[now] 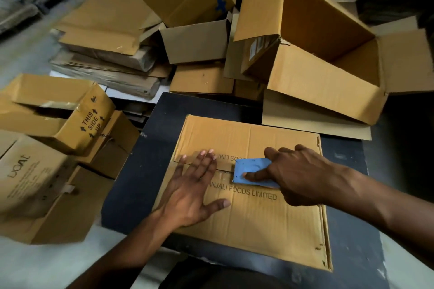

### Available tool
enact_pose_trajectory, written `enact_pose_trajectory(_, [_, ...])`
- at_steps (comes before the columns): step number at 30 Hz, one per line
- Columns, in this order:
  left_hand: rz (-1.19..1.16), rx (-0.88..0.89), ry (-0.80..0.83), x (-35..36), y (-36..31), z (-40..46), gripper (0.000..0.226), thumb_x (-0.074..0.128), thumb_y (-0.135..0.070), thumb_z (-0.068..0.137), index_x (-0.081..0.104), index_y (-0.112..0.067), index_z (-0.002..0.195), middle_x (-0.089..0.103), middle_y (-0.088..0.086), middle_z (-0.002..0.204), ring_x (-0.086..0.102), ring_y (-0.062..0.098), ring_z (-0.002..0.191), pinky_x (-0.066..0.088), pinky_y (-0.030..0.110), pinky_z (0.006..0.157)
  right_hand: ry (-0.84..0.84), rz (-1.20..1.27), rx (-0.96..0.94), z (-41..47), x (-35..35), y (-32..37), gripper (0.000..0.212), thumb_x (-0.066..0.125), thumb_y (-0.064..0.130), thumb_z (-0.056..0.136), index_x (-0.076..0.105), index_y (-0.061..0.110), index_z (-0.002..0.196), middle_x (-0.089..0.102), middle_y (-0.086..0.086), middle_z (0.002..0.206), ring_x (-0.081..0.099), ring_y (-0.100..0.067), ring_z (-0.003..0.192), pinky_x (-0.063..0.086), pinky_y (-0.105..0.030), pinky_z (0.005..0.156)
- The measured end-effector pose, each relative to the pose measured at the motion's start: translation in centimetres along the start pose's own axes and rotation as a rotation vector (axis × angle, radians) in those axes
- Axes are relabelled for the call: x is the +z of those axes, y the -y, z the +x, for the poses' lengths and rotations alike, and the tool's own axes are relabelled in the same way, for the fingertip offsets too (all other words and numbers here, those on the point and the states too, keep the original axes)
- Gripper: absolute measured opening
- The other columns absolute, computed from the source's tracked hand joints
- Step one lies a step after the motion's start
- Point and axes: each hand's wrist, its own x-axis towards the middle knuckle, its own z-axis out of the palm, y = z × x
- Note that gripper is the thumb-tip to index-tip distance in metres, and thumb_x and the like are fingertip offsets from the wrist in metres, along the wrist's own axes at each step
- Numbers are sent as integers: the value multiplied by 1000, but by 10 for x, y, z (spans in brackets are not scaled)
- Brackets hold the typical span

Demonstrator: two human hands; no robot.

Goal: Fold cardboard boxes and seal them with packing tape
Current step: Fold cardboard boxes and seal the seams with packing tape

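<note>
While the closed brown cardboard box lies flat-topped on a black table, left hand fingers spread, pressing its flap seam, right hand gripping a blue plastic tape dispenser on the seam, open cartons piled behind.

I'm looking straight down at a closed cardboard box sitting on a dark tabletop, flaps meeting along a seam in the middle. My left hand is lying flat on it with fingers spread, pressing across the seam. My right hand is gripping a blue tape dispenser right on that seam, index finger stretched over its top, just beside my left fingertips. "FOODS LIMITED" is printed on the near flap. Past the table, a big open box is tilting among piled flattened cartons. A "THIS SIDE UP" box is sitting at the left.
</note>
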Motion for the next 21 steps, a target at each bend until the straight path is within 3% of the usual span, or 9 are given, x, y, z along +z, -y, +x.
enact_pose_trajectory(4, [18, 26, 26, -5, -2, -1, 107, 9, -91, 89, -8, -18, 165, -19, -1, 171, -23, 12, 156, -5, 53, 127, 77, -1, -6, 11, -10, -3, 73, 62, 36, 97, 23, 53, 156, 45, 2, 125, 55, -19, 105, 42, -32, 75])
enact_pose_trajectory(8, [-12, 19, 12, -6, -3, -2, 106, 15, -90, 90, -6, -19, 165, -16, 0, 172, -21, 13, 157, -3, 55, 127, 172, 71, -23, 23, -12, -5, 71, 64, 30, 93, 36, 48, 155, 49, 4, 120, 55, -17, 97, 47, -31, 72])
enact_pose_trajectory(13, [32, 48, 50, -19, -37, 6, 116, 16, -96, 84, -20, -16, 161, -30, 1, 167, -31, 16, 153, -17, 53, 125, 101, 4, -50, 26, -12, -4, 65, 65, 33, 90, 44, 47, 150, 60, 4, 113, 54, -16, 85, 43, -31, 67])
enact_pose_trajectory(18, [-23, 12, 122, -6, -59, 18, 119, 20, -94, 83, -30, -16, 157, -32, -3, 166, -33, 10, 151, -12, 45, 127, 2, -142, 17, 24, -2, 2, 70, 67, 39, 91, 37, 37, 153, 61, 1, 103, 60, -19, 81, 45, -32, 62])
enact_pose_trajectory(21, [-4, 20, 137, -5, -56, 18, 120, 19, -95, 83, -29, -15, 158, -31, -2, 166, -31, 10, 152, -14, 43, 127, 43, -182, 21, 31, -13, 2, 49, 68, 37, 91, 56, 31, 138, 64, 3, 95, 61, -18, 77, 41, -31, 57])
